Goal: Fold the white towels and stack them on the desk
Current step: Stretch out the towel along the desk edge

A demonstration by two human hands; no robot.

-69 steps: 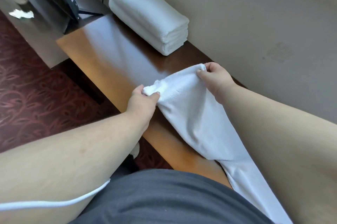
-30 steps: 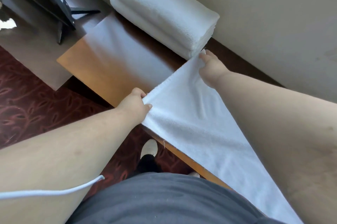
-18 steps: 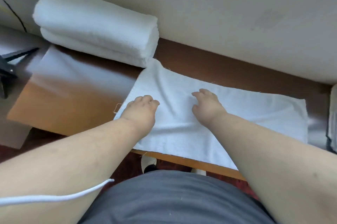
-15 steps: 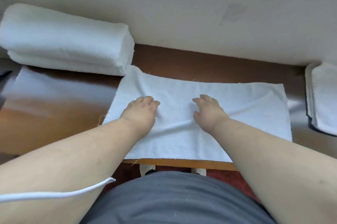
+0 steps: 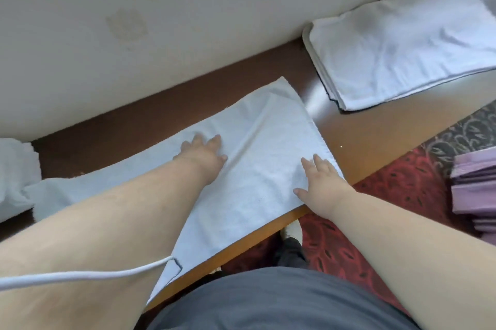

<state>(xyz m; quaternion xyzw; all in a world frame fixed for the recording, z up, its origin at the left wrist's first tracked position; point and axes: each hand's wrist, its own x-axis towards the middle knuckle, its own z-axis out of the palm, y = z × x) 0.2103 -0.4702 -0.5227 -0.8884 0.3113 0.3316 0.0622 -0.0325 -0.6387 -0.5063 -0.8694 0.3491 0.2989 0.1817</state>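
A white towel (image 5: 257, 157) lies spread flat along the brown wooden desk (image 5: 357, 125), with a crease running through its right half. My left hand (image 5: 202, 155) presses flat on the towel near its middle. My right hand (image 5: 320, 182) lies flat on the towel's right end, close to the desk's front edge. A stack of folded white towels (image 5: 14, 176) shows at the far left edge, touching the spread towel's left end. Another pile of flat white towels (image 5: 402, 45) sits at the desk's right end.
A beige wall (image 5: 161, 21) runs behind the desk. Red patterned carpet (image 5: 402, 195) lies below the front edge. A stack of purple cloths (image 5: 475, 190) sits at the right edge. A white cord (image 5: 80, 276) crosses my left forearm.
The view has swung right. Both hands have slid rightward along the towel: the right hand is now at its right end, and the left hand is past its middle.
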